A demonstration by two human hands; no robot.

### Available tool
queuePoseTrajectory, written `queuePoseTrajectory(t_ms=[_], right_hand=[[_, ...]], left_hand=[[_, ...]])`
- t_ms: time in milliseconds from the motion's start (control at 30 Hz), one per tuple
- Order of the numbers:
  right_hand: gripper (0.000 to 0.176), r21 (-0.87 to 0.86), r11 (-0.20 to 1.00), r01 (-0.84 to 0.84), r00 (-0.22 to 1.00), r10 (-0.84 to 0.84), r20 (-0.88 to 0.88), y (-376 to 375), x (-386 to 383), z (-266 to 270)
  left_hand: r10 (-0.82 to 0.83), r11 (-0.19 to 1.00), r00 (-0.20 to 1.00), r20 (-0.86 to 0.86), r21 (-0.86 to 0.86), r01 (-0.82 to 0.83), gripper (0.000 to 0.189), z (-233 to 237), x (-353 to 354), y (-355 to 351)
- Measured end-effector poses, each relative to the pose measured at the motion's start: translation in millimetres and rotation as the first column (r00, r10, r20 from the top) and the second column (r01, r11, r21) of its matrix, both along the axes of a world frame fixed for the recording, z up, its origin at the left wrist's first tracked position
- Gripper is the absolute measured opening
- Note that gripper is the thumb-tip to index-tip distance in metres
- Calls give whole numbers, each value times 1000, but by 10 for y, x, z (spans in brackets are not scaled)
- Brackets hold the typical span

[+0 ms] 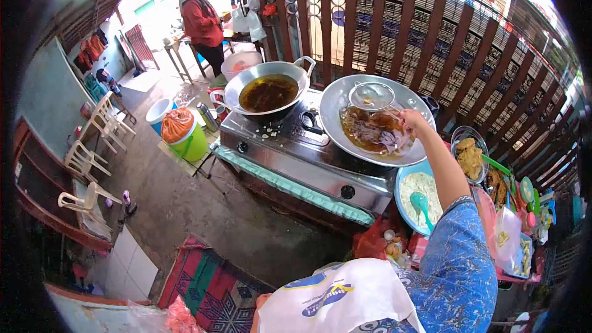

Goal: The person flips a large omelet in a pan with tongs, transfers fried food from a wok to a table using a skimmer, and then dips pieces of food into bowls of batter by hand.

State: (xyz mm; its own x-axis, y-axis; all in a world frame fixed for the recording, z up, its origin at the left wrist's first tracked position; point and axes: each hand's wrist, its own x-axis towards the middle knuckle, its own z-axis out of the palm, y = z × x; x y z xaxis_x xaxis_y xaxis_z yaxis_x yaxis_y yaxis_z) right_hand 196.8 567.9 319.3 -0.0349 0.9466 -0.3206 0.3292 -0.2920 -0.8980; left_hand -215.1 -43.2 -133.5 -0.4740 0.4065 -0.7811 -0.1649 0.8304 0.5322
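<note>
My right hand is closed round the handle of a round wire-mesh strainer. I see the strainer above the far side of a wide metal wok, with a few small bits in its mesh. Brown oil lies in the bottom of this wok, and its surface looks foamy on the right. Left of it, a second wok with two loop handles holds dark oil. Both woks stand on a steel gas stove. Only a sliver of skin at the left edge of my white apron shows; my left hand itself is out of sight.
A blue basin of white batter with a green ladle stands right of the stove. Beyond it is a bowl of fried food. A slatted fence runs behind. A person in red stands far left, past a green bucket.
</note>
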Motion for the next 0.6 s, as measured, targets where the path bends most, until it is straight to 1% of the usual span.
queuePoseTrajectory(t_ms=[67,100,133,167,200,233,267,300,333,367,400,433,467,500,567,600], right_hand=[[23,-39,999,-24,999,26,32,-87,54,34],[24,-74,996,-46,997,50,63,-116,95,39],[25,-74,996,-43,999,43,7,-92,158,-4],[25,-73,996,-42,999,43,9,-128,149,32],[25,-63,998,-26,999,28,36,-165,152,71],[24,-54,999,-8,998,12,62,-226,141,137],[22,-36,999,2,999,0,39,-293,107,238],[22,-37,999,6,999,-5,39,-280,130,231],[23,198,978,-57,983,19,185,-254,151,219],[23,408,900,-150,944,8,329,-234,172,214],[24,417,878,-236,878,8,479,-288,232,350],[23,413,875,-252,816,-37,577,-248,360,359],[23,515,795,-322,723,-145,676,-225,520,363],[22,589,698,-407,618,-264,740,-269,559,427],[25,458,817,-351,438,-289,851,-426,613,690],[28,448,809,-381,376,-308,874,-374,751,679]], left_hand=[[83,986,987,137,131,-101,25,-31,0,4],[84,986,987,138,132,-102,25,-22,-5,-2],[24,986,991,132,160,-45,24,-12,-15,-3],[-37,982,992,124,187,13,24,44,-15,16],[-40,982,991,125,187,16,24,99,-14,40],[-118,977,988,99,192,97,25,162,-13,71],[-196,964,978,72,195,179,25,213,-17,99],[-200,964,977,72,193,183,25,266,-32,140],[-282,958,957,-69,40,285,26,350,-35,207],[-376,925,906,-193,-127,357,26,416,-43,260],[-379,924,905,-191,-130,360,26,459,-54,285],[-376,927,898,-229,-86,366,27,501,-56,303],[-368,928,891,-267,-40,371,27,544,-43,318],[-367,928,893,-262,-42,369,27,568,-22,317],[-248,963,935,-254,41,266,26,620,30,306],[-244,964,937,-251,40,262,26,526,25,268]])
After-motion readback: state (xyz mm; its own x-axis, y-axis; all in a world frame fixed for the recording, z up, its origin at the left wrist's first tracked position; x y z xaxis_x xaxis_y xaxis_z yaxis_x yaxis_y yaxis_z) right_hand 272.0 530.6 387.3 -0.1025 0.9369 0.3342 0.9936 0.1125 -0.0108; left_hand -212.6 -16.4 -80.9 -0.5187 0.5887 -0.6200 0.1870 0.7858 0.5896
